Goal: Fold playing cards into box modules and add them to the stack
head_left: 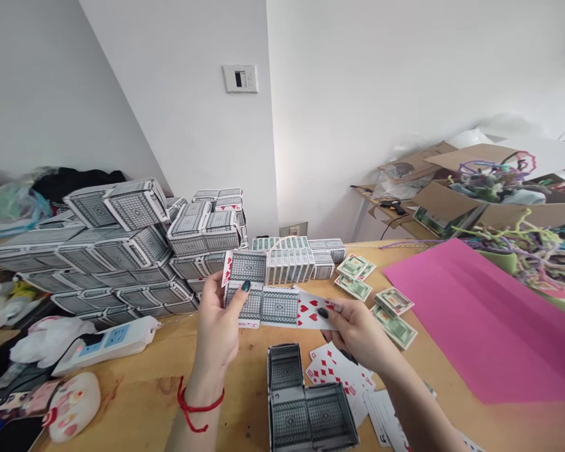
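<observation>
My left hand [218, 323] grips a panel of joined playing cards [279, 306], patterned grey backs up, with its thumb lying on top. At the panel's right end, my right hand [360, 333] pinches a playing card with red hearts [309, 309], which meets the panel's edge. Below them an L-shaped open box made of cards [289, 417] stands on the table. Loose red-suit playing cards [328, 370] lie beside it, partly under my right hand and forearm. Just behind the panel is a row of upright small card packs [289, 263].
Stacked card blocks [139, 204] rise at the left. A white power strip [115, 342] and a round white toy [78, 402] lie at left front. Small green card stacks [395, 326] sit near a pink sheet [489, 320]. Cardboard boxes [475, 194] hold coloured craft stems behind.
</observation>
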Demonstrator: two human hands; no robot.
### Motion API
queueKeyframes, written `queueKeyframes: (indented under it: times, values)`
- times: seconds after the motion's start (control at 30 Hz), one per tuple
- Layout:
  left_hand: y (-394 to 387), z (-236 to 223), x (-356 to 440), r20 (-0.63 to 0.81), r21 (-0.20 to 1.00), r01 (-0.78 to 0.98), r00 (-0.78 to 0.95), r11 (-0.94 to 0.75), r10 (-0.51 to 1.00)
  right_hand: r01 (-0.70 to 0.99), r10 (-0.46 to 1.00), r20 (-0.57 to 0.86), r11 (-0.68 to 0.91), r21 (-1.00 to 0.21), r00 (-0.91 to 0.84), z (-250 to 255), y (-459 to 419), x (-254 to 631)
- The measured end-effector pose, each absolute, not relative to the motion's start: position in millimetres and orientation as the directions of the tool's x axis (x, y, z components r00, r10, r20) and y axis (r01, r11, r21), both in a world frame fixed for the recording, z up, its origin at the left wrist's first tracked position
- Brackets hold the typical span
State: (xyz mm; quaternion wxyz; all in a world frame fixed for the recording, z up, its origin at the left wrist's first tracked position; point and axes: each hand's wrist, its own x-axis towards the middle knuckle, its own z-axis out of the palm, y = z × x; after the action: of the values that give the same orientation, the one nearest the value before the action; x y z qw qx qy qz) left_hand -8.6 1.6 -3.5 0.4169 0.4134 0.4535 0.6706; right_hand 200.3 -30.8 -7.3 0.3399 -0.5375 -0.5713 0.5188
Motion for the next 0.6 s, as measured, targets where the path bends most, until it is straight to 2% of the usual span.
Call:
queueKeyframes:
  times: [0.2, 0.27, 0.37, 0.5, 0.53, 0.6]
  values:
    - [1.2, -9.4, -3.8, 0.206, 0.958, -0.141, -0.274, -0.251, 0.940, 0.299, 0.950, -0.224, -0.154, -0.942, -0.217, -5.2, -28.9, 213.0]
    - [0.4, -8.1, -2.5, 0.210, 0.957, -0.138, -0.281, -0.256, 0.937, 0.289, 0.955, -0.191, -0.121, -0.950, -0.227, -3.1, -28.6, 213.1]
    - [-2.6, -1.2, -1.8, 0.225, 0.950, -0.157, -0.257, -0.270, 0.940, 0.184, 0.968, -0.080, -0.037, -0.982, -0.237, 0.5, -27.7, 213.2]
    - [-4.9, 3.9, -7.1, 0.237, 0.970, -0.056, 0.024, -0.235, 0.971, 0.070, 0.986, 0.014, 0.026, -0.997, -0.164, 2.0, -25.7, 219.2]
    - [-4.3, 2.7, -9.7, 0.202, 0.979, 0.009, 0.088, -0.203, 0.976, 0.064, 0.989, 0.034, 0.044, -0.997, -0.146, 0.9, -25.0, 221.2]
    - [-2.3, -1.7, -15.5, 0.101, 0.987, 0.115, 0.099, -0.113, 0.990, 0.084, 0.991, 0.082, 0.091, -0.992, -0.105, -3.2, -23.3, 224.1]
